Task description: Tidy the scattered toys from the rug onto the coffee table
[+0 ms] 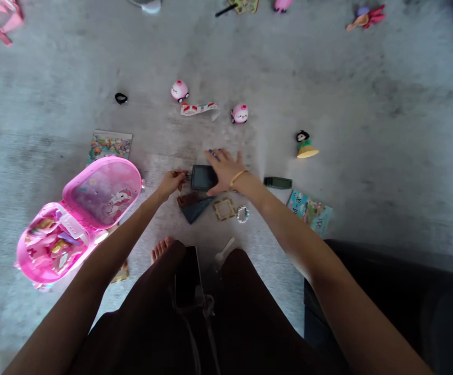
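Observation:
In the head view, a small dark rectangular case with a raised rim (202,178) lies on the floor between my hands. My right hand (226,171) is spread over its right end, fingers apart. At its left end my left hand (173,182) is closed in a pinch; what its fingers hold is too small to make out. Just below lies a dark folded piece with a brown part (193,207). A beige square frame (224,209) and a beaded bracelet (242,214) are close by, below my right hand.
An open pink toy suitcase (103,192) full of toys stands at left. Two pink toy cars (179,91), a printed strip (199,109), a doll (305,145), a dark green object (278,182) and a booklet (311,211) lie around. A black piece of furniture (386,291) borders the right.

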`<action>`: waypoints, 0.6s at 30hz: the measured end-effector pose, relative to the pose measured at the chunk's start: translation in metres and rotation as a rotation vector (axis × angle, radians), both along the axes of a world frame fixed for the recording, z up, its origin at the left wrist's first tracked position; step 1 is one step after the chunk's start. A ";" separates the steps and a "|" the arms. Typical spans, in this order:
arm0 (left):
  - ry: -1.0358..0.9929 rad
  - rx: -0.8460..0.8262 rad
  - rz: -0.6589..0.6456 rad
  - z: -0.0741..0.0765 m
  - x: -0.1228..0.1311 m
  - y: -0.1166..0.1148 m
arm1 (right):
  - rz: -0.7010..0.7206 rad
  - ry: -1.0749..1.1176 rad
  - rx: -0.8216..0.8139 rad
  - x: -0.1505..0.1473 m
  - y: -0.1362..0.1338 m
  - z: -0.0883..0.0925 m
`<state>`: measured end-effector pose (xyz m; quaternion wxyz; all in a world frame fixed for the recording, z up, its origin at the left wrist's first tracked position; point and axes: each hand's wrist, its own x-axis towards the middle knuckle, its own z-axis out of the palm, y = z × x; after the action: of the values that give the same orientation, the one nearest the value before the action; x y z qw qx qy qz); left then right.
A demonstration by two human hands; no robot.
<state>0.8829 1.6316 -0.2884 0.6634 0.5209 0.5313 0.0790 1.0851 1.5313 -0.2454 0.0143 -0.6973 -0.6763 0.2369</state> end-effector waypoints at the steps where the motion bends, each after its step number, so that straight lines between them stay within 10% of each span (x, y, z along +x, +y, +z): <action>1: 0.015 0.012 -0.041 0.001 0.002 -0.002 | -0.045 0.020 -0.014 0.012 -0.011 -0.001; 8: 0.086 0.265 -0.462 0.006 0.006 -0.009 | -0.140 0.230 0.083 0.034 -0.050 -0.012; 18: 0.135 0.500 -0.465 0.005 0.010 -0.025 | -0.074 0.127 0.155 0.015 -0.060 -0.006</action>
<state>0.8929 1.6062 -0.2830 0.4791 0.7783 0.4054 0.0188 1.0999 1.4716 -0.2515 0.1198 -0.7020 -0.6643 0.2268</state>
